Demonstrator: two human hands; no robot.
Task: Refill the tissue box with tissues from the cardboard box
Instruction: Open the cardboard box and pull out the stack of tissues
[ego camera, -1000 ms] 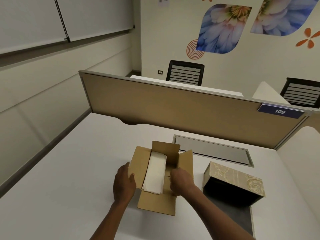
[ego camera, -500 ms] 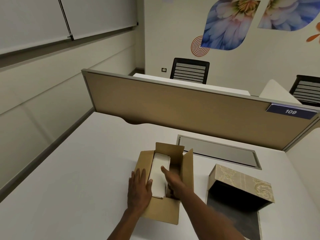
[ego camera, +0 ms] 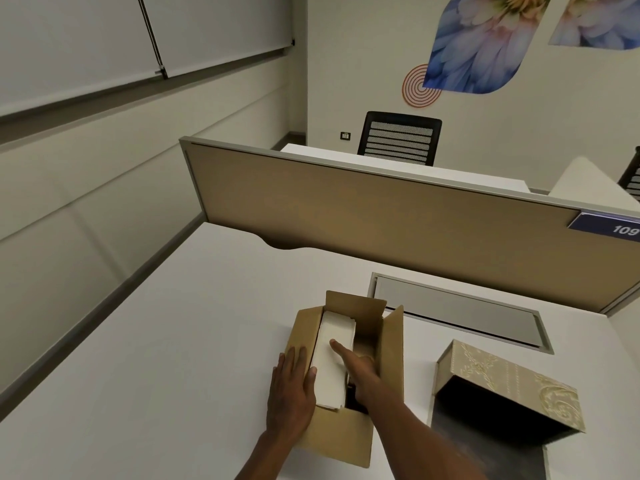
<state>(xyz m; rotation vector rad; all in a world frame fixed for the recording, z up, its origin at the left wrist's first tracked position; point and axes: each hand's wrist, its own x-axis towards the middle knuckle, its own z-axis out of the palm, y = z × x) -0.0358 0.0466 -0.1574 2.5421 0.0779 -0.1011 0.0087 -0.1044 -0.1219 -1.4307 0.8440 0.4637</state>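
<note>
An open brown cardboard box (ego camera: 393, 358) stands on the white desk (ego camera: 173, 341) in front of me. A white tissue stack (ego camera: 334, 334) lies along its left side. My left hand (ego camera: 291, 393) rests on the box's left flap, thumb hooked over the wall against the stack. My right hand (ego camera: 360, 372) is inside the box, thumb on top of the stack, fingers hidden in the gap to its right. The beige patterned tissue box (ego camera: 502, 379) lies to the right, its dark open side facing me.
A tan desk divider (ego camera: 381, 220) closes off the far edge. A grey cable hatch (ego camera: 457, 310) sits in the desk behind the boxes. A dark panel (ego camera: 485, 455) lies on the desk below the tissue box. Black chairs stand beyond the divider.
My right hand has moved from the box's right flap down into the box beside the stack. My left hand has slid from the outer wall up onto the left flap.
</note>
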